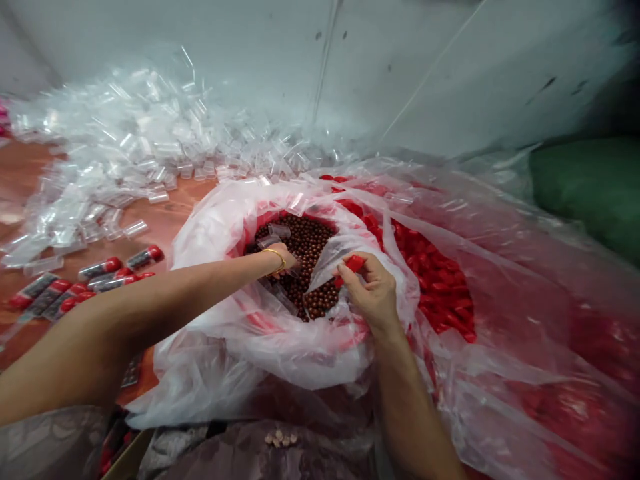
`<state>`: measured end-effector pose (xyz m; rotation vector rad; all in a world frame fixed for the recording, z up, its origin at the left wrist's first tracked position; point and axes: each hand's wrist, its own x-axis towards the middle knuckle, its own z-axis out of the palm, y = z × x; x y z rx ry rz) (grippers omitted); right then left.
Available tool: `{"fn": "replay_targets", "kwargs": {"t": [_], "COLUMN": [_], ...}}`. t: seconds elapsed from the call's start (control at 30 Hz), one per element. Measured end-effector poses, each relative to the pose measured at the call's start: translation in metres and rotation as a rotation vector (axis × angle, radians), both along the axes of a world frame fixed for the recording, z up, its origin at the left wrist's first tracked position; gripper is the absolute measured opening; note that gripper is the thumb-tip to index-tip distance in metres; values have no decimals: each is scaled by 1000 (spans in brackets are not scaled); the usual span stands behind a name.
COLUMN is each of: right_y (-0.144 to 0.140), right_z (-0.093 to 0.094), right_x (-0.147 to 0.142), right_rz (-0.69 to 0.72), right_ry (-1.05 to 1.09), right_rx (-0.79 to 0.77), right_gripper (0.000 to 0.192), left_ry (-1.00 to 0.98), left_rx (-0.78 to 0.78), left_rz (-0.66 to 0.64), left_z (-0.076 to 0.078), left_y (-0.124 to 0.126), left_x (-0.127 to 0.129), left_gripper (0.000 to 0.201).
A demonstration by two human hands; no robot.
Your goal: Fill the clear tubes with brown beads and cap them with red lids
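Observation:
An open bag (pixel 210 293) of white plastic, with red showing through its folds, holds many small brown balls (pixel 313 243). Down among these balls is my left hand (pixel 284 257), its fingers curled around a clear plastic tube that is mostly hidden. More clear tubes (pixel 279 231) lie on the balls beside it. At the bag's right side my right hand (pixel 373 290) pinches a red cap (pixel 355 263) between thumb and fingers. Behind that hand, a fold of thin plastic (pixel 330 257) hangs over part of the balls.
Loose clear tubes (pixel 125 147) form a big heap along the wall at the back left. Filled tubes with red caps (pixel 103 268) lie on the orange surface (pixel 175 200) at left. Many red caps (pixel 440 280) fill a large plastic bag on the right.

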<state>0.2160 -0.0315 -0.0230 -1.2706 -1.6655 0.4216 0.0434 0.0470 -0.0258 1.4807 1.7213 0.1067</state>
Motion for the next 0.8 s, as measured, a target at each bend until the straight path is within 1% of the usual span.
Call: {"fn": "replay_targets", "kwargs": {"t": [0.07,0.17,0.27,0.4,0.47,0.53,0.57,0.6,0.67,0.8], "right_y": [0,0,2,4,4,4,4,4,5,5], "right_z": [-2,-4,-5,-3,-3,-2,-2,-2,-2,-1], "right_x": [4,6,6,8,9,9,9,9,9,7], "right_rz": [-11,29,53,-4,-21,-9,4,20,46,46], "right_ry": [52,113,226,286,312,355,379,403,435,396], "right_rx": [-47,-114,-181,-193,-187,-190,-194,-196,-206,-219], "right_gripper": [16,20,24,26,27,28,29,29,30,29], "left_ry": [-63,-164,-332,-586,-799,-1049,-1142,-1192,-1211,-1160], "left_rx": [44,155,228,256,246,217,197,177,147,119], "left_rz": [38,102,133,121,114,80,52,25,-9,1], "left_z": [-6,-16,-18,-7,0,6,8,10,14,18], "left_y": [8,21,27,20,12,3,-2,-7,-16,-24], "left_x": [8,21,29,28,21,11,5,0,-10,-20], "left_gripper": [25,24,21,15,22,33,38,42,44,43]}}
